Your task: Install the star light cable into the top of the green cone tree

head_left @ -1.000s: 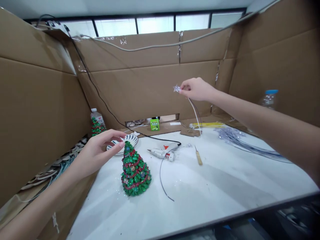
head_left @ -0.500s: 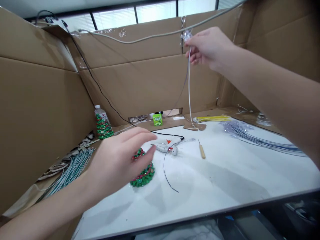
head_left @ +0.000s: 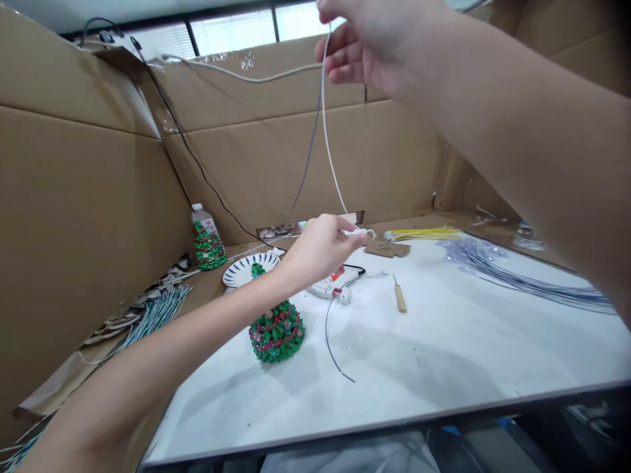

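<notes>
My right hand (head_left: 362,46) is raised at the top edge of the view, fingers closed on the upper part of a thin white wire (head_left: 328,141). A darker grey wire (head_left: 309,154) also hangs from that hand; its free end dangles above the left forearm. My left hand (head_left: 328,246) pinches the white wire near its lower end, over the back of the table. What the right fingertips hold at the very top is cut off by the frame. Below the left forearm stands a small green Christmas tree (head_left: 277,335) with red garlands.
On the white table (head_left: 419,381) lie a hot glue gun (head_left: 340,293), a wooden-handled awl (head_left: 399,299) and a striped plate (head_left: 236,272). Bundled grey wires (head_left: 532,279) and yellow wires (head_left: 424,233) lie right. A bottle (head_left: 203,217) and second tree (head_left: 208,249) stand left. Cardboard walls (head_left: 236,157) surround it.
My right hand has moved up and left with the wires. My left hand has reached forward and right from above the tree to the white wire's lower end. The plate has come into view.
</notes>
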Demonstrator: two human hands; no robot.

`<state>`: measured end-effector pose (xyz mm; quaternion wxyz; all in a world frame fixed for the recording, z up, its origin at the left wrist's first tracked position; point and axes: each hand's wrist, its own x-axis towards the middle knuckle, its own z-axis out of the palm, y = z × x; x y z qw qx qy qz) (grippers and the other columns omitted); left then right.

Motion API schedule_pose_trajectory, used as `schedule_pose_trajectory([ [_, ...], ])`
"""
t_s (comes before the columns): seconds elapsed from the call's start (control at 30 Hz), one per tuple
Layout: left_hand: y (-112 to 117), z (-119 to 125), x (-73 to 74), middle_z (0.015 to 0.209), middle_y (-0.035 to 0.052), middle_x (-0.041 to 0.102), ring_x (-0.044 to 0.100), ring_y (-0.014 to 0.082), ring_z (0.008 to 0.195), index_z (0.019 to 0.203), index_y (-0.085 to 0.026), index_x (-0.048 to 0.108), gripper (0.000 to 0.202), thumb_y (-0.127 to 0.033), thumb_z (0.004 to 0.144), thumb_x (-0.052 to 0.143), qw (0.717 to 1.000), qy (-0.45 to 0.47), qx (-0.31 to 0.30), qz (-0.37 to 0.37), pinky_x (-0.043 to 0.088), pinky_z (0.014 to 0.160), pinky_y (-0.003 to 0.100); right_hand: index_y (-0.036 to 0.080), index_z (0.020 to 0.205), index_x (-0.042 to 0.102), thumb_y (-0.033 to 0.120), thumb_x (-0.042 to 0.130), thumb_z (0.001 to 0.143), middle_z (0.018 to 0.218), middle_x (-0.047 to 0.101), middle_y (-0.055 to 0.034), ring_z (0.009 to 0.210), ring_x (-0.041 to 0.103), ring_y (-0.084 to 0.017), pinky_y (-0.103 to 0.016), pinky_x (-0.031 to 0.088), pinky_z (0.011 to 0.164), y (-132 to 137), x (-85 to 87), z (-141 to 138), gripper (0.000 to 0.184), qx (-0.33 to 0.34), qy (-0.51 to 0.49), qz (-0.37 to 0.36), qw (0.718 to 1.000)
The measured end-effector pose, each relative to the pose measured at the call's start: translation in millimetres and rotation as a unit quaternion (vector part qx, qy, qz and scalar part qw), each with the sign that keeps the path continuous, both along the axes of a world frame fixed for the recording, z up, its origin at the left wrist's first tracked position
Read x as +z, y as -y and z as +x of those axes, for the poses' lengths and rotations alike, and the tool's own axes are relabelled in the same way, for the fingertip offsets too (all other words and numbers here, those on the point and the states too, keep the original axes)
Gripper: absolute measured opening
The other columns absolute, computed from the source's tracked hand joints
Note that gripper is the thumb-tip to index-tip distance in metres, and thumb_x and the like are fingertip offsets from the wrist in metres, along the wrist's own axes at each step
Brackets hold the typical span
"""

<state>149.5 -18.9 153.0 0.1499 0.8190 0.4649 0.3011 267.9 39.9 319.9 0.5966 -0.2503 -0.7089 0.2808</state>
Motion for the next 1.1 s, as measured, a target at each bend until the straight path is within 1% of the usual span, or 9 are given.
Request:
schedule_pose_trajectory([
  [0.1, -6.2, -0.2, 1.7, 0.072, 0.0076, 0.066, 0.064, 0.0137, 0.054, 0.090, -0.011, 0.065, 0.032, -0.040, 0.088, 0.051, 0.996, 0.072, -0.006, -0.045, 0.052, 0.054, 0.028, 0.012, 0.084, 0.044, 0.015, 0.044, 0.092, 0.068, 0.056, 0.0014, 0.060, 0.056, -0.004, -0.011, 0.050, 0.055, 8.2, 0.3, -4.2, 0.008, -0.001, 0.009, -0.007, 1.000],
  [0.27, -16.2, 4.8, -0.3, 0.112, 0.0163, 0.064, 0.065, 0.0139, 0.053, 0.102, -0.010, 0.061, 0.033, -0.035, 0.081, 0.062, 0.995, 0.054, 0.013, -0.077, 0.052, 0.049, 0.030, 0.010, 0.086, 0.046, 0.018, 0.046, 0.092, 0.072, 0.057, -0.0020, 0.062, 0.057, -0.007, -0.014, 0.052, 0.056, 10.6, 6.4, -5.6, 0.010, 0.004, -0.013, 0.011, 1.000],
  [0.33, -16.2, 10.8, 0.0, 0.106, 0.0153, 0.066, 0.064, 0.0135, 0.051, 0.097, -0.009, 0.063, 0.023, -0.026, 0.082, 0.060, 0.998, 0.026, 0.013, -0.062, 0.052, 0.051, 0.031, 0.009, 0.090, 0.047, 0.018, 0.046, 0.092, 0.074, 0.058, -0.0034, 0.066, 0.060, -0.009, -0.016, 0.053, 0.058, 9.1, 10.0, -4.3, 0.010, -0.008, -0.013, 0.015, 1.000],
  [0.4, -14.9, 17.8, 1.0, 0.086, 0.0124, 0.069, 0.064, 0.0143, 0.052, 0.080, -0.009, 0.066, 0.015, -0.020, 0.083, 0.056, 0.999, 0.001, 0.006, -0.046, 0.052, 0.053, 0.031, 0.008, 0.093, 0.047, 0.019, 0.045, 0.092, 0.075, 0.058, -0.0037, 0.069, 0.061, -0.010, -0.017, 0.053, 0.059, 7.8, 13.3, -2.6, 0.011, -0.019, -0.013, 0.017, 1.000],
  [0.53, -19.1, 28.6, 2.1, 0.070, 0.0102, 0.067, 0.065, 0.0158, 0.056, 0.064, -0.011, 0.063, 0.024, -0.018, 0.084, 0.053, 0.999, 0.002, -0.010, -0.053, 0.052, 0.054, 0.029, 0.008, 0.092, 0.047, 0.017, 0.043, 0.091, 0.070, 0.059, -0.0031, 0.063, 0.061, -0.009, -0.018, 0.054, 0.058, 6.8, 16.6, 1.1, 0.010, -0.018, -0.015, 0.025, 0.999],
  [0.67, -33.5, 32.4, 0.5, 0.071, 0.0094, 0.067, 0.065, 0.0152, 0.054, 0.085, -0.009, 0.068, 0.019, -0.021, 0.085, 0.053, 0.996, 0.028, -0.022, -0.077, 0.054, 0.057, 0.030, 0.008, 0.091, 0.047, 0.013, 0.045, 0.086, 0.063, 0.059, -0.0030, 0.054, 0.058, -0.009, -0.020, 0.053, 0.052, 4.8, 12.4, 8.3, 0.007, -0.035, 0.016, 0.040, 0.998],
  [0.83, -43.1, 31.1, 2.0, 0.067, 0.0037, 0.065, 0.065, 0.0140, 0.055, 0.129, -0.015, 0.054, 0.042, -0.015, 0.087, 0.052, 0.981, 0.124, -0.051, -0.142, 0.057, 0.063, 0.031, 0.008, 0.080, 0.050, 0.012, 0.058, 0.077, 0.060, 0.060, -0.0060, 0.057, 0.061, -0.014, -0.029, 0.057, 0.055, -2.6, -1.1, 26.2, 0.009, -0.083, 0.102, 0.019, 0.991],
  [0.97, -47.3, 28.6, 4.8, 0.065, 0.0022, 0.064, 0.066, 0.0141, 0.056, 0.131, -0.017, 0.051, 0.042, -0.014, 0.088, 0.049, 0.978, 0.123, -0.044, -0.162, 0.057, 0.067, 0.032, 0.007, 0.078, 0.057, 0.015, 0.063, 0.077, 0.067, 0.063, -0.0092, 0.057, 0.060, -0.013, -0.031, 0.058, 0.058, -14.4, -4.7, 41.9, 0.010, -0.103, 0.164, -0.025, 0.981],
  [1.1, -52.3, 26.5, 5.0, 0.067, 0.0035, 0.064, 0.066, 0.0150, 0.057, 0.131, -0.013, 0.049, 0.042, -0.015, 0.089, 0.048, 0.979, 0.114, -0.043, -0.161, 0.057, 0.069, 0.033, 0.009, 0.079, 0.064, 0.017, 0.066, 0.077, 0.062, 0.058, -0.0037, 0.051, 0.054, -0.010, -0.024, 0.051, 0.047, -20.7, -2.7, 58.6, 0.009, -0.108, 0.246, -0.049, 0.962],
])
